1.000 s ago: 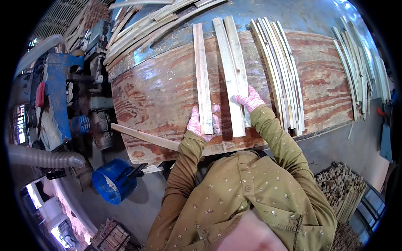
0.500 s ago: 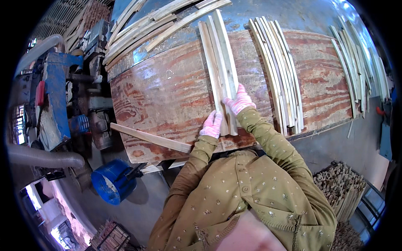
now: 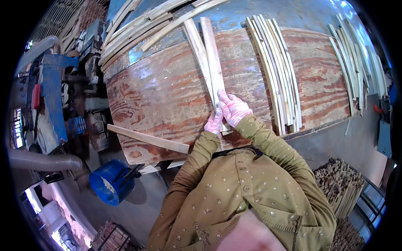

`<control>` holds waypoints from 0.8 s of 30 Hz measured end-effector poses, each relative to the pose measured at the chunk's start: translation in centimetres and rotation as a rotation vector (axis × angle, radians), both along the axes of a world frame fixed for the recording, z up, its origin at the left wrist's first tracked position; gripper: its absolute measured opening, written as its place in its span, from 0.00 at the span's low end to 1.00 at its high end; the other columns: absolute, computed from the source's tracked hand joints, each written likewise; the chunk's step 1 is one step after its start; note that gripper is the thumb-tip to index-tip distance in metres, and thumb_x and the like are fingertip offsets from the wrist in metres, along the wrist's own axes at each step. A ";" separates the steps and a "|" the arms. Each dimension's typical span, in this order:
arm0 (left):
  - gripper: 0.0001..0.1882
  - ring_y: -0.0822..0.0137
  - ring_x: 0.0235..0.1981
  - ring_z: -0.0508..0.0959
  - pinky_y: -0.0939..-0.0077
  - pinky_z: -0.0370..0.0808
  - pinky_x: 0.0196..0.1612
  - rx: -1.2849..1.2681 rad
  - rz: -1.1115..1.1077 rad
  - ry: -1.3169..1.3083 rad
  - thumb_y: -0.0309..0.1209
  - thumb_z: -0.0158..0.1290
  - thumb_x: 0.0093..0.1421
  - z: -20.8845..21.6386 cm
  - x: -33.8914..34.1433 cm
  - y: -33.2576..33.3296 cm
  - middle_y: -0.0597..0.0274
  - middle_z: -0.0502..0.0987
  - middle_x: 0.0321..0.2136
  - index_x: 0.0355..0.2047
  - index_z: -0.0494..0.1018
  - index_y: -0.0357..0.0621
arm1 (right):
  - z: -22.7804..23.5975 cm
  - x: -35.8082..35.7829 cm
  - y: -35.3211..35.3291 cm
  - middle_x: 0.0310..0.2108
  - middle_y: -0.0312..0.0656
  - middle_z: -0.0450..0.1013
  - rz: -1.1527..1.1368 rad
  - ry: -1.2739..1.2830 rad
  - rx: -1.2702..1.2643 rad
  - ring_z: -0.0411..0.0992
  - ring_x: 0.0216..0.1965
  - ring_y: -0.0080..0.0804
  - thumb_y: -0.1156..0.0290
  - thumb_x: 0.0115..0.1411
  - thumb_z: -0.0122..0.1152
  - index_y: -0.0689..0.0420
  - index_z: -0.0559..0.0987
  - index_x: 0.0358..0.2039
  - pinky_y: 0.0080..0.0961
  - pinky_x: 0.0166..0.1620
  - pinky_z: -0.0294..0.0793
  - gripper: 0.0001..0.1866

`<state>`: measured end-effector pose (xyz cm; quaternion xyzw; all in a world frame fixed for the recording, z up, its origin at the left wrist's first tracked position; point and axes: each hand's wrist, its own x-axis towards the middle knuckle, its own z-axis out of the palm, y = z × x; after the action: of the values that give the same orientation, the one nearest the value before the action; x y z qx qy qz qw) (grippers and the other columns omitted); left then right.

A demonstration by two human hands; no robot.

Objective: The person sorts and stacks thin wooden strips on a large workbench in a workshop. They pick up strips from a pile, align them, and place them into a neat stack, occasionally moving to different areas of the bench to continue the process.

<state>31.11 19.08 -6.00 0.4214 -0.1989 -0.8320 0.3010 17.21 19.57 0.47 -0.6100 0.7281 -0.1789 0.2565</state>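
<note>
Two pale wooden strips [image 3: 212, 56] fan out in a narrow V over the plywood tabletop [image 3: 155, 92], their far ends apart and their near ends together at my hands. My left hand [image 3: 214, 121], in a pink and white knit glove, is closed on the near ends from the left side. From the right, my right hand [image 3: 233, 108], gloved alike, wraps its fingers round the strips just beyond the left hand. The hands nearly touch and partly hide the near ends. A shorter wooden strip [image 3: 148, 139] lies slantwise at the table's near left edge.
A row of several strips [image 3: 276, 71] lies right of my hands, with more strips [image 3: 356, 62] farther right. Loose strips [image 3: 146, 25] are piled at the far left. Blue machinery [image 3: 54, 100] and a blue bucket [image 3: 111, 183] stand left; bundled sticks [image 3: 339, 186] stand lower right.
The strips in my hands have shifted left, and their far ends have spread into a V. My right hand has moved slightly left and nearer, close against the left one.
</note>
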 end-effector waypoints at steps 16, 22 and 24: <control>0.38 0.46 0.40 0.78 0.52 0.78 0.42 0.239 -0.389 0.624 0.55 0.48 0.60 9.3 -0.7 0.2 0.43 0.73 0.41 0.53 0.62 0.29 | 2.0 -3.5 0.2 0.42 0.39 0.75 -0.087 -1.701 0.252 0.73 0.42 0.29 0.55 0.52 0.70 0.58 0.70 0.55 0.31 0.47 0.74 0.34; 0.45 0.44 0.40 0.77 0.46 0.78 0.42 0.238 -0.675 0.593 0.65 0.45 0.56 10.2 -5.1 -1.6 0.41 0.74 0.43 0.56 0.61 0.33 | 7.8 -7.2 2.2 0.41 0.40 0.75 -0.300 -1.425 -0.125 0.73 0.43 0.29 0.66 0.47 0.73 0.58 0.68 0.55 0.30 0.47 0.75 0.36; 0.42 0.47 0.42 0.78 0.50 0.78 0.44 0.006 -0.666 0.405 0.62 0.45 0.59 8.9 -8.4 -1.6 0.45 0.74 0.45 0.58 0.61 0.36 | 8.1 -10.1 3.7 0.40 0.39 0.73 -0.464 -1.445 -0.260 0.73 0.41 0.28 0.71 0.46 0.73 0.57 0.65 0.57 0.29 0.46 0.75 0.38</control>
<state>22.72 17.45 2.95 0.1617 -0.2591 -0.9511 0.0464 7.15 23.29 8.61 -0.1986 0.4621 -0.6664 0.5504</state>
